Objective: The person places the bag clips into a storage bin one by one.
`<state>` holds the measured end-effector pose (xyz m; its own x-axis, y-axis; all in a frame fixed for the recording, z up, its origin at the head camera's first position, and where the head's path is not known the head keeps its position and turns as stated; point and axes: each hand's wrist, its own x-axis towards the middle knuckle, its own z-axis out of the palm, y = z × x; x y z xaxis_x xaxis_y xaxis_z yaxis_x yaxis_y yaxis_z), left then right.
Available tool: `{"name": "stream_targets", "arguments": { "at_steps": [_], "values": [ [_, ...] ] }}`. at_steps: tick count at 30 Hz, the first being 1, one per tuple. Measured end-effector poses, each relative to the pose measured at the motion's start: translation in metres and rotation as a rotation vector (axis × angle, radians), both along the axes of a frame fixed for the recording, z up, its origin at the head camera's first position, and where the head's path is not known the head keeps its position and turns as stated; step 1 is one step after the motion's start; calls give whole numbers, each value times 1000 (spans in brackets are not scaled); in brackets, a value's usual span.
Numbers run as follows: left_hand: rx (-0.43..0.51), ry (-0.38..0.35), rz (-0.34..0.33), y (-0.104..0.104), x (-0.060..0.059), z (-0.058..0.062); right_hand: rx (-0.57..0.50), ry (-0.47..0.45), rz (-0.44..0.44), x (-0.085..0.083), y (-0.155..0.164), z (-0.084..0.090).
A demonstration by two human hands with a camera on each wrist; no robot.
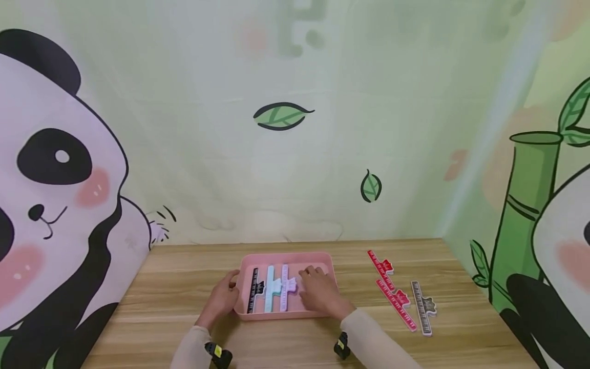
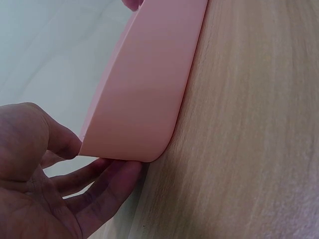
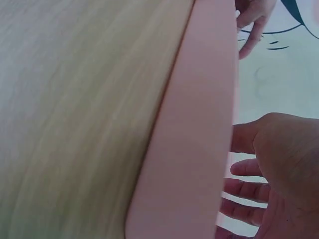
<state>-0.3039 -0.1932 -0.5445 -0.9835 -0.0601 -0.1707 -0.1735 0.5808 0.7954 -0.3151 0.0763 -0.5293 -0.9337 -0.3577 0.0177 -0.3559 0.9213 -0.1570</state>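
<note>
A shallow pink tray (image 1: 258, 316) stands on the table. Inside it, side by side, lie a black piano-key clip (image 1: 253, 290), a mint clip (image 1: 269, 288) and a lilac piano-key clip (image 1: 284, 288). My left hand (image 1: 225, 293) holds the tray's left end; in the left wrist view the thumb (image 2: 65, 142) is at the rim and the fingers are against the outside wall. Over the tray's right part is my right hand (image 1: 319, 291), its fingers reaching down inside, spread apart. In the right wrist view the wall hides its fingertips (image 3: 239, 186).
Right of the tray on the wooden table (image 1: 193, 271) lie a red clip (image 1: 380, 268), another red clip (image 1: 396, 305) and a black-and-white clip (image 1: 421, 309). A panda-printed backdrop (image 1: 207, 154) hangs behind the table's far edge.
</note>
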Motion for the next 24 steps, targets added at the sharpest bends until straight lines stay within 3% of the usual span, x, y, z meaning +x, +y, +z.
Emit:
{"name": "stream_targets", "arguments": {
  "at_steps": [7,16,24],
  "values": [
    [3,-14,1,1,2,2,34,108,75,2,18,9],
    [-2,-23,8,1,1,3,-89,120,65,6,50,19],
    [13,-4,2,-1,1,0,-116,144,38,7,83,22]
  ]
}}
